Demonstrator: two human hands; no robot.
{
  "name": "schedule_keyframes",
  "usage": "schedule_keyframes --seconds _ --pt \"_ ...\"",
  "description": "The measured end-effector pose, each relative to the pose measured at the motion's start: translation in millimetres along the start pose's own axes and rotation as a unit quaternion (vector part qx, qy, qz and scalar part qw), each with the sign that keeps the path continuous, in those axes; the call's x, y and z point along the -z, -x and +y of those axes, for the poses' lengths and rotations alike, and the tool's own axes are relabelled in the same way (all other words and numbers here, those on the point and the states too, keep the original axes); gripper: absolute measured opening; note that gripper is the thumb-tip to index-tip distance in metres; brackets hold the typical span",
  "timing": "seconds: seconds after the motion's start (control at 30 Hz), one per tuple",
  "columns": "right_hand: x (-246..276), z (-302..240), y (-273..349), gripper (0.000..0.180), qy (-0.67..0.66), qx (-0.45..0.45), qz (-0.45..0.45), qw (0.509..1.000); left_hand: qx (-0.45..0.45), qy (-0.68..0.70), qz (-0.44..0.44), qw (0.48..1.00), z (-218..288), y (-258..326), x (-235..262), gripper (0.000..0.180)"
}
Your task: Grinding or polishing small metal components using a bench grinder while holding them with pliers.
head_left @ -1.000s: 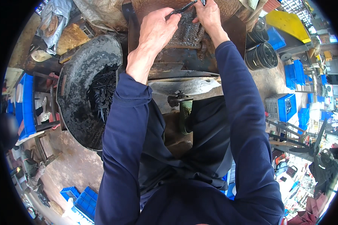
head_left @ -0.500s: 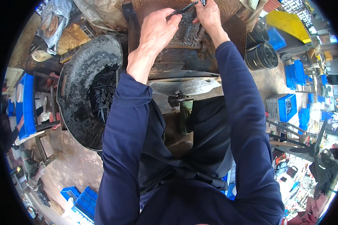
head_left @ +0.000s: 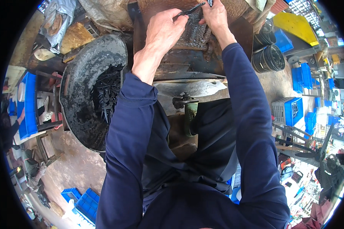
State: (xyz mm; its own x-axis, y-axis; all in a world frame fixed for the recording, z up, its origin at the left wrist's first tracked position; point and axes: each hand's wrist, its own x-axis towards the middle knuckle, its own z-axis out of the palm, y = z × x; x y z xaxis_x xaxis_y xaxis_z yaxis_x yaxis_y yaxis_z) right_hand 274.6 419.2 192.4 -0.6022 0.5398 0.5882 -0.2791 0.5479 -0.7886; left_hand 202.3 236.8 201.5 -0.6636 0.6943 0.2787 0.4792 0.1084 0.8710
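Observation:
At the top of the view, my left hand [head_left: 161, 33] is closed on a slim black strip [head_left: 193, 9], which slants up toward the right hand. My right hand [head_left: 217, 21] is bent at the upper edge, its thumb and fingers brought together around a small dark piece that the edge partly cuts off. Under both hands lies a wet-looking, dark, ridged block [head_left: 193, 33] on a rusty brown bench [head_left: 214, 65]. By my left forearm stands a wide, worn black basin [head_left: 78, 65] with a heap of flat black pieces [head_left: 106, 93] in it.
A whitish, rough-edged panel [head_left: 195, 88] hangs below the bench, above my knees. Black buckets [head_left: 269, 59] stand at the right, with blue crates [head_left: 294, 110] beyond. A blue bin [head_left: 28, 105] is at far left, beside another person's hand. More blue crates [head_left: 88, 204] sit lower left.
The view has shifted slightly, so everything sits a little to the right. Both hands keep nearly the same pose, with the black strip still in my left hand.

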Motion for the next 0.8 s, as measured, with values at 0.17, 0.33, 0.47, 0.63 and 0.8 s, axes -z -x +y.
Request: schedule_keyframes --seconds 0.17,0.33,0.47,0.63,0.8 --pt "-7 -7 -5 0.025 0.15 -0.135 0.033 0.979 -0.009 0.001 0.009 1.0 -1 -1 -1 0.027" --pt "-6 -9 -6 0.029 0.185 -0.161 0.021 0.969 -0.021 0.0 0.018 1.0 -2 1 3 0.027" --pt "-4 -10 -9 0.031 0.166 -0.166 0.018 0.972 -0.034 -0.01 0.01 0.999 4 5 7 0.028" --pt "7 -10 0 0.03 0.093 -0.167 0.004 0.982 -0.016 0.044 0.03 0.998 15 4 12 0.027" --pt "14 -60 39 0.026 0.077 -0.239 -0.032 0.967 0.019 0.066 0.03 0.997 10 6 26 0.026"
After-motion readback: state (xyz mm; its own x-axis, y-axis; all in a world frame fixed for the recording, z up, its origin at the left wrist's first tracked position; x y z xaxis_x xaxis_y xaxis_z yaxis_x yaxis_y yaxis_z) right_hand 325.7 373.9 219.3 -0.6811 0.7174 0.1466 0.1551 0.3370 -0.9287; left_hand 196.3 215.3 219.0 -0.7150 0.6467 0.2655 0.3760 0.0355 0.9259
